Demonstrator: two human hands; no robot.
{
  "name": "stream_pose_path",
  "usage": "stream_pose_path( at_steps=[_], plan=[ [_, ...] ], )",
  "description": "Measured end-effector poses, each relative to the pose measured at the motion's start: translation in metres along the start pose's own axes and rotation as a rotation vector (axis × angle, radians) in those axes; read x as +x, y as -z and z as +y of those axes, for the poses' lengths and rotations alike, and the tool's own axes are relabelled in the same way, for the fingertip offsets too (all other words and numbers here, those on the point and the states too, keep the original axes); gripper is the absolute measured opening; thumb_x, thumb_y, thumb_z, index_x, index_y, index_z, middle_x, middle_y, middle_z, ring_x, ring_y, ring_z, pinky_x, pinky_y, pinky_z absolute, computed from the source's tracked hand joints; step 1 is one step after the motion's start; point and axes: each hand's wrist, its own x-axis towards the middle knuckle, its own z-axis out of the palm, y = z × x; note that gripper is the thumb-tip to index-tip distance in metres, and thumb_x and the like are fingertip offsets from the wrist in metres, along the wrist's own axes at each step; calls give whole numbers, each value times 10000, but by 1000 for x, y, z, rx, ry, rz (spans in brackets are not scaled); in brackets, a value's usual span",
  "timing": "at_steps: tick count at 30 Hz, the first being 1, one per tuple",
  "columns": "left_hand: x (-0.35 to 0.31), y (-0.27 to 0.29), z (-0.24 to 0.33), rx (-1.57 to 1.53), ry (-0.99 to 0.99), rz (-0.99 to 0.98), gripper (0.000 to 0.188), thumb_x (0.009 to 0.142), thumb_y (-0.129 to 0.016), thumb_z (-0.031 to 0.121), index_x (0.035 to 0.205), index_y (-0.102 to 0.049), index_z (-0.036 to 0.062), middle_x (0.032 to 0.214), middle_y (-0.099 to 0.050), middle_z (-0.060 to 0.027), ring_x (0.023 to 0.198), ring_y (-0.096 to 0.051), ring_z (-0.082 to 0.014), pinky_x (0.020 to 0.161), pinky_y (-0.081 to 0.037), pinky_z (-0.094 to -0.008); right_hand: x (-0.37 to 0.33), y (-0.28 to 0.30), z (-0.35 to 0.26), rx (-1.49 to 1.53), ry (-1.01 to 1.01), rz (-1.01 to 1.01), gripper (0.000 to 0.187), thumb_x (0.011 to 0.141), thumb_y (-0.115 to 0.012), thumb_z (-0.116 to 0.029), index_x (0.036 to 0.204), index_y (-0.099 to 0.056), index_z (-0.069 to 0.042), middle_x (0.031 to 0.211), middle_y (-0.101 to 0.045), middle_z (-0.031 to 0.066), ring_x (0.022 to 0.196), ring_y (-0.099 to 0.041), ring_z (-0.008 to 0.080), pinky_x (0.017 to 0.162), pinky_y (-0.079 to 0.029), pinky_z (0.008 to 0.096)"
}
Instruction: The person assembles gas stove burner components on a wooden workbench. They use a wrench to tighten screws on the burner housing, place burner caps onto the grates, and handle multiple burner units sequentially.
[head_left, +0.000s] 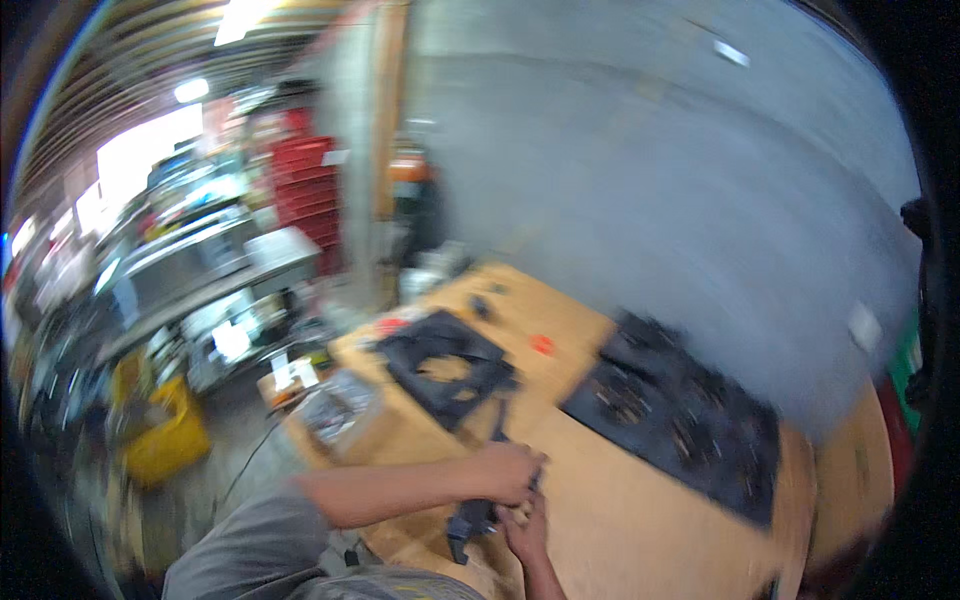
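Black part (470,522): is lying at the table's near edge, beneath the left forearm and beside the hands; its outline is blurring.
Left hand (508,472): is curling its fingers inward; blur is hiding whether they are gripping anything.
Right hand (527,528): is meeting the left from below, fingers bent and partly closed; its hold is not showing clearly.
Progress: handling is appearing under way; no finished step is showing clearly.
Left to do: the close two-handed work is seeming incomplete; the remaining amount is not showing.
Table (620,515): one wooden top is carrying the work.
Black mats: two are lying flat, one beyond the hands (415,347), one to the right (735,470) bearing pieces too blurred for counting.
Small red things: two are resting, one between the mats (542,345), one by the left mat (391,326).
Clear bag (345,408): one is sitting at the left edge.
Yellow bin (172,435): one is standing on the floor.
Red drawer stack (305,190): one is standing behind.
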Motion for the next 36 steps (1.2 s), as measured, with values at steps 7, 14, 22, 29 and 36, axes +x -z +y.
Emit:
stream_pose_path(
  at_steps=[7,14,22,29,36],
  plan=[
    [-4,-29,-17,29,104,152,451,655,-708,130,1058,-592,-37,816,-669,-230,847,-671,-417,697,-535,-495,10,-5,-10,24,140,-14,753,804,-788,-221,1419,-404,-16,1282,-535,144,1100,-547,246,870,-477,386],
    [6,-29,-18,6,60,122,495,644,-736,116,1076,-569,-60,811,-671,-218,843,-670,-412,706,-530,-490,17,1,-8,76,49,-82,662,815,-778,-191,1349,-441,9,1173,-554,136,1014,-549,234,850,-488,370],
    [10,-38,-30,-39,41,190,526,625,-776,153,1071,-588,-51,809,-677,-204,812,-676,-403,664,-534,-491,17,-9,-10,172,61,-57,614,812,-771,-162,1325,-466,-22,1169,-561,102,1001,-542,206,810,-483,347],
    [-2,-25,-19,2,103,145,302,718,-649,195,974,-640,34,825,-692,-182,821,-688,-359,680,-534,-490,13,-8,-20,167,54,-42,603,818,-764,-195,1314,-471,-19,1139,-559,96,997,-534,206,820,-474,364],
    [12,-42,-32,35,-20,186,303,716,-643,180,970,-631,15,779,-678,-182,789,-681,-371,662,-527,-494,17,-7,-1,150,93,-50,570,835,-750,-221,1299,-481,-30,1112,-554,85,973,-519,197,830,-454,362]
  ],
)
